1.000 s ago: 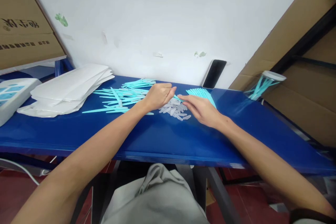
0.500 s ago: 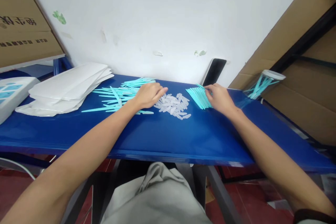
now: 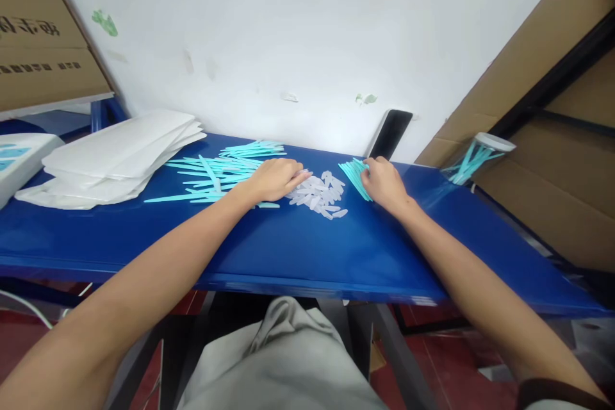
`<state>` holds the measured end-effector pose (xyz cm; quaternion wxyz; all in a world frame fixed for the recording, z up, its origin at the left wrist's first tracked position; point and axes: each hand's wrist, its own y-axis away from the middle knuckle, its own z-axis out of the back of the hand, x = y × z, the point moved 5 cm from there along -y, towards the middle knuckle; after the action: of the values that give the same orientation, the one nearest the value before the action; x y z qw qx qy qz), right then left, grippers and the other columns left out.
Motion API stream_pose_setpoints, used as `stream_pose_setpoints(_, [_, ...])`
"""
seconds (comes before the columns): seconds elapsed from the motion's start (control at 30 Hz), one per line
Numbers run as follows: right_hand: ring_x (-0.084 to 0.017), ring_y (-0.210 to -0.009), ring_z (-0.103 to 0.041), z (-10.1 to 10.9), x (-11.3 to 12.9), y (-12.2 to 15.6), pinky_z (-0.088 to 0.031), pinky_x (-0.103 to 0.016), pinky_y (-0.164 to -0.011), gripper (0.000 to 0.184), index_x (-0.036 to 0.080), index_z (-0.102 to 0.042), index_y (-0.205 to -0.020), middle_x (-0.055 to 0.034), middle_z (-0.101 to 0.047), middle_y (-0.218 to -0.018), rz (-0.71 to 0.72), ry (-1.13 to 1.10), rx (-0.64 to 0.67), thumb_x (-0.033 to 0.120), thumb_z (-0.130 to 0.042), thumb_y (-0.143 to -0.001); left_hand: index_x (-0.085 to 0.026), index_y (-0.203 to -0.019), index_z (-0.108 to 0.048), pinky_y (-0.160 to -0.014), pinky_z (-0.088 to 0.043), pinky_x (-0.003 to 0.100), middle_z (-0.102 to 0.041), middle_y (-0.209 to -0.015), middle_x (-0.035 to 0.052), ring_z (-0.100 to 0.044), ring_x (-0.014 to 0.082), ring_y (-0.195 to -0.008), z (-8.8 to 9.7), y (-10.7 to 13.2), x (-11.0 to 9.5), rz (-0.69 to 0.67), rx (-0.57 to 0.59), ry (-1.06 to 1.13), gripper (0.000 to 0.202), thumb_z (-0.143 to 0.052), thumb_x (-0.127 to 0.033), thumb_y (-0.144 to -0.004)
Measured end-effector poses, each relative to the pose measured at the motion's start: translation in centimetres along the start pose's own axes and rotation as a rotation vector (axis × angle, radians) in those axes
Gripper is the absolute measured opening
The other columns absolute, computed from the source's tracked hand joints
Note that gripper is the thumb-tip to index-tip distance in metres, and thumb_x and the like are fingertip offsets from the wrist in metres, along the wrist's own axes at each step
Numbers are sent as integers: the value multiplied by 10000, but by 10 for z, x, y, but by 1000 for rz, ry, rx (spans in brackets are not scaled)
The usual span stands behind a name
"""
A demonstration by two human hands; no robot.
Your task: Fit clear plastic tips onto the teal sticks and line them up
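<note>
My left hand (image 3: 277, 179) is closed in a pinch at the left edge of a pile of small translucent plastic pieces (image 3: 319, 193). A pale bit, seemingly one of these pieces, shows at its fingertips. Left of that hand, slim turquoise sticks (image 3: 211, 174) lie in a loose heap, with a tidier bunch (image 3: 254, 148) behind. My right hand (image 3: 384, 182) bends its fingers over the right side of a neat slanted row of turquoise sticks (image 3: 354, 173). Those fingers seem closed on a stick there, though the hand hides part of the row and the grip.
Flat white packets (image 3: 120, 147) are stacked at the left, beside a white box (image 3: 29, 157). A dark phone (image 3: 391, 133) leans on the wall. At the right lies a clear tub (image 3: 473, 160) of turquoise sticks. The blue table's front edge (image 3: 307, 288) runs before my lap.
My right hand has shifted left, farther over the row of turquoise sticks, covering more of it. My left hand has moved slightly right and down, its fingertips now at the translucent pieces.
</note>
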<state>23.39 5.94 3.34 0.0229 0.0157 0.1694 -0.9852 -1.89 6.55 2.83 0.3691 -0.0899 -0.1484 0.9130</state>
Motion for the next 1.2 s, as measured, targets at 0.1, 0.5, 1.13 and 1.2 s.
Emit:
stream_pose_setpoints(0.1, [-315,-1033,-654,2,2,1,-467,-367,-844,387,75,-672,-1254,-220,-648,-1171,-30,24,21,146,-386,-1004,-193,-787,-557,-636,-320,340,-672,-844,101,-602,237,-750,-1,-1,1,3,2,6,502,-279,-477,-1094])
stream_pose_setpoints(0.5, [-323,-1068,-657,-2,7,3,-478,-372,-869,427,76,-655,-1313,-223,-664,-1199,31,6,54,137,-369,-1002,-182,-835,-619,-641,-356,332,-684,-882,112,-636,249,-795,1,1,3,50,47,-62,487,-311,-472,-1075])
stream_pose_setpoints(1.13, [-346,-1100,-597,-8,12,7,-448,-421,-885,407,106,-754,-1092,-231,-668,-1173,94,148,72,274,-389,-1030,-182,-1111,-671,-852,-463,402,-618,-1104,137,-598,304,-1019,9,7,33,246,-56,-3,553,-267,-559,-1074])
stream_pose_setpoints(1.2, [-346,-1114,-582,-8,12,8,-440,-427,-889,411,122,-759,-1092,-218,-678,-1193,118,154,60,278,-383,-1029,-172,-1117,-686,-917,-461,431,-612,-1113,151,-579,319,-1066,9,8,40,277,-73,-39,544,-287,-539,-1073])
